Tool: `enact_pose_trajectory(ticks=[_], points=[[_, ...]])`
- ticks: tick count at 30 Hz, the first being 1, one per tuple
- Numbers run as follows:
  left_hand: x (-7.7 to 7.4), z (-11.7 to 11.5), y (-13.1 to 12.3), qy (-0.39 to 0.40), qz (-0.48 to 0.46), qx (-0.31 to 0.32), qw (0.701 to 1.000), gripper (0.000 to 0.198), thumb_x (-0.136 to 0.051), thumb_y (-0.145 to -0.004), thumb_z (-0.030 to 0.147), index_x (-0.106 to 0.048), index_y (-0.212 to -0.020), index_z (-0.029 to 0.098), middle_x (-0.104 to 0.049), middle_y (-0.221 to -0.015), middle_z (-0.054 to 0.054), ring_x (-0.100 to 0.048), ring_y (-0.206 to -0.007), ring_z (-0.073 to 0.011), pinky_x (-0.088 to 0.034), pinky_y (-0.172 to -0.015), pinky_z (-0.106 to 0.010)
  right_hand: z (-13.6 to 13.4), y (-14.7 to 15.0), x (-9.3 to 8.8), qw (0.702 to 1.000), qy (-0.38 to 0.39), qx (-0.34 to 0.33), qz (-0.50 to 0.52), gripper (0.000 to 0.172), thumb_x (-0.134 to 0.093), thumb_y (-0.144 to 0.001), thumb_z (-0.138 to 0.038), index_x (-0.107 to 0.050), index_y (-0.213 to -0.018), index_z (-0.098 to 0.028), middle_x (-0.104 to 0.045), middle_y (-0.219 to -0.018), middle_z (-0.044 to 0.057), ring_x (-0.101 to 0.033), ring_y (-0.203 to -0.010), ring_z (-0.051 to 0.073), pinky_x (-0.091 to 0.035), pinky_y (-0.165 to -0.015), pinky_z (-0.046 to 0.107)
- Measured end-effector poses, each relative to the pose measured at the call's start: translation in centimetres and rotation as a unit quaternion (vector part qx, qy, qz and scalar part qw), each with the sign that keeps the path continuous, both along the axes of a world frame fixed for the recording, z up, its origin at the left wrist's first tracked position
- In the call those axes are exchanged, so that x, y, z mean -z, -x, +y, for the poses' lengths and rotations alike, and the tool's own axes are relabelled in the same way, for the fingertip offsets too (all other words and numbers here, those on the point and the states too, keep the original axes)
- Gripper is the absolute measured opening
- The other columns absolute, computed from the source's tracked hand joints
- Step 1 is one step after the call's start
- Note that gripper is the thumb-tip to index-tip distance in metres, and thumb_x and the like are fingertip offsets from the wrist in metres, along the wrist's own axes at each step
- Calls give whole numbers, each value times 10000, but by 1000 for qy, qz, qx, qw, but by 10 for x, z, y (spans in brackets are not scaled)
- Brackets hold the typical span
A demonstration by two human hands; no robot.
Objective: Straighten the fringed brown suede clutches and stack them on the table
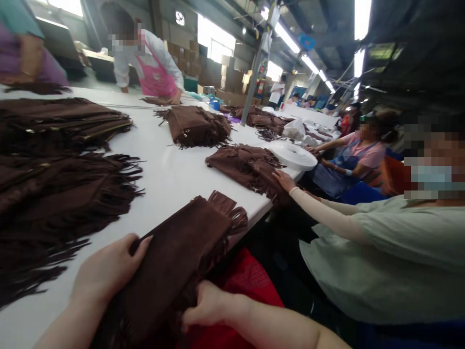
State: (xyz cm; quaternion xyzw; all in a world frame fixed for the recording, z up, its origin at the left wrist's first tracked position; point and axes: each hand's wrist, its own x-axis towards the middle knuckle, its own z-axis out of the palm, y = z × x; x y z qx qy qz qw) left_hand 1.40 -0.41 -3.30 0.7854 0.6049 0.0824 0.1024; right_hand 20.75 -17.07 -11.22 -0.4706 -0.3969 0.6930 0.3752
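A dark brown fringed bag (181, 242) lies flat across the table's front edge, its near part hanging over. My left hand (112, 266) is closed on its left side, the thumb resting on the brown material and the other fingers partly hidden. Lower down, my right hand (207, 303) grips the bag's near edge, with the fingertips out of sight in the folds. Strips of fringe (232, 213) spread from the bag's far end. Under my right arm is a red basket (250, 276).
Stacks of brown fringed bags (54, 194) cover the left of the white table (145, 169). Another pile (198, 126) lies farther back. At right, a co-worker's hand (285, 182) touches a brown fringed piece (243, 165) beside a white roll (292, 154). A metal post (254, 77) rises behind.
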Motion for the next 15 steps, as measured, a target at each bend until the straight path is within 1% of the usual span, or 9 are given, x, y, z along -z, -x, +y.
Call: enact_pose_trajectory(ticks=[2, 3, 5, 6, 8, 10, 12, 13, 15], points=[[-18, -11, -7, -6, 30, -8, 999, 506, -294, -899, 645, -595, -773, 257, -675, -745, -82, -641, -708, -296, -401, -621, -369, -9, 0, 10, 998, 31, -39, -26, 258, -660, -565, -150, -710, -819, -162, -696, -754, -17, -642, -653, 148, -517, -604, 230], [-22, -15, -8, -6, 30, -14, 999, 499, -295, -904, 636, -605, -797, 259, -684, -769, -79, -649, -741, -294, -407, -634, -363, -14, -2, 17, 996, 46, -66, -50, 223, -608, -579, -138, -704, -778, -162, -677, -698, -26, -619, -597, 130, -498, -574, 219], [-24, -18, -8, -10, 10, -24, 1000, 485, -318, -901, 629, -626, -831, 261, -695, -798, -70, -655, -778, -287, -416, -652, -352, -21, -12, 32, 983, 72, -111, -126, 218, -532, -590, -115, -700, -720, -164, -631, -592, -35, -596, -540, 124, -482, -565, 223], [-22, -19, -7, -14, -2, -28, 1000, 481, -328, -899, 628, -633, -838, 261, -698, -805, -65, -656, -783, -282, -419, -656, -348, -24, -19, 38, 976, 77, -111, -170, 222, -518, -591, -106, -699, -706, -164, -622, -566, -30, -603, -542, 135, -487, -579, 237], [-18, -19, -4, -21, -19, -31, 999, 470, -348, -895, 622, -642, -838, 259, -702, -811, -59, -655, -783, -274, -421, -658, -343, -25, -34, 41, 970, 55, -47, -234, 230, -537, -601, -109, -704, -751, -162, -674, -639, 9, -652, -636, 180, -517, -659, 286], [-15, -19, -3, -27, -28, -34, 999, 456, -373, -889, 615, -650, -839, 256, -704, -812, -59, -655, -787, -273, -422, -660, -343, -22, -47, 30, 970, -11, 66, -232, 270, -584, -625, -146, -696, -870, -167, -735, -859, 66, -686, -834, 231, -531, -807, 347], [-13, -18, -3, -35, -34, -36, 998, 452, -393, -881, 618, -658, -843, 254, -706, -820, -63, -655, -798, -278, -427, -668, -347, -16, -53, 7, 972, -84, 135, -176, 333, -634, -656, -200, -675, -986, -183, -726, -1048, 89, -657, -1020, 258, -492, -950, 384], [-12, -18, -4, -39, -37, -37, 998, 456, -397, -880, 622, -662, -848, 252, -708, -828, -66, -656, -804, -280, -431, -672, -350, -13, -53, -6, 975, -105, 139, -134, 353, -657, -674, -227, -669, -1025, -190, -717, -1094, 88, -637, -1078, 261, -468, -997, 392], [-12, -17, -6, -40, -39, -38, 998, 467, -394, -880, 629, -666, -859, 250, -711, -842, -69, -657, -813, -281, -438, -682, -353, -7, -46, -30, 988, -109, 106, -37, 392, -705, -700, -278, -666, -1082, -197, -712, -1124, 78, -617, -1132, 258, -440, -1043, 399]])
